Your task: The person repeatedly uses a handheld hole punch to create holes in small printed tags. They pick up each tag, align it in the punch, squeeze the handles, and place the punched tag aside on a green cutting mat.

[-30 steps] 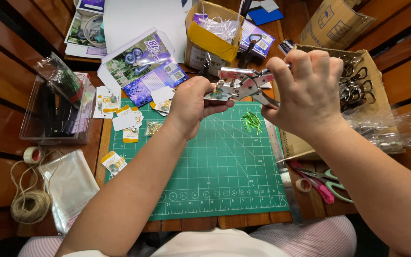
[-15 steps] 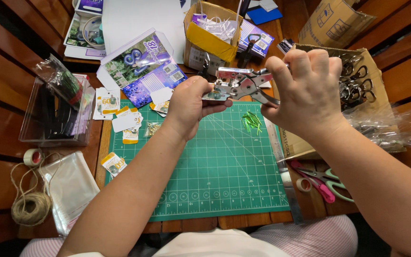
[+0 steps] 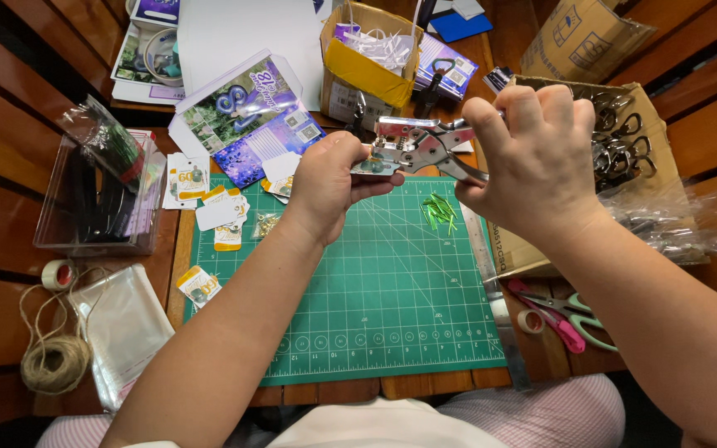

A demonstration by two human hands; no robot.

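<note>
Fingers (image 3: 504,124) of right hand (image 3: 533,166) wrapping metal punch pliers (image 3: 415,145), left hand (image 3: 334,178) pinching tip

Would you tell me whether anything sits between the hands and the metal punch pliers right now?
Nothing visible does. The left hand grips the pliers at the head end, and the right hand closes on their handles, held above the green mat.

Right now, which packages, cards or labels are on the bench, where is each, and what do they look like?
Yellow carton: top centre, open, white bits inside.
Brown cardboard box: right of the green cutting mat, holding metal clips.
Printed cards: upper left of the mat, purple and green pictures.
Small tags: mat's left edge, white with yellow.
Clear plastic bags: lower left, flat.
</note>
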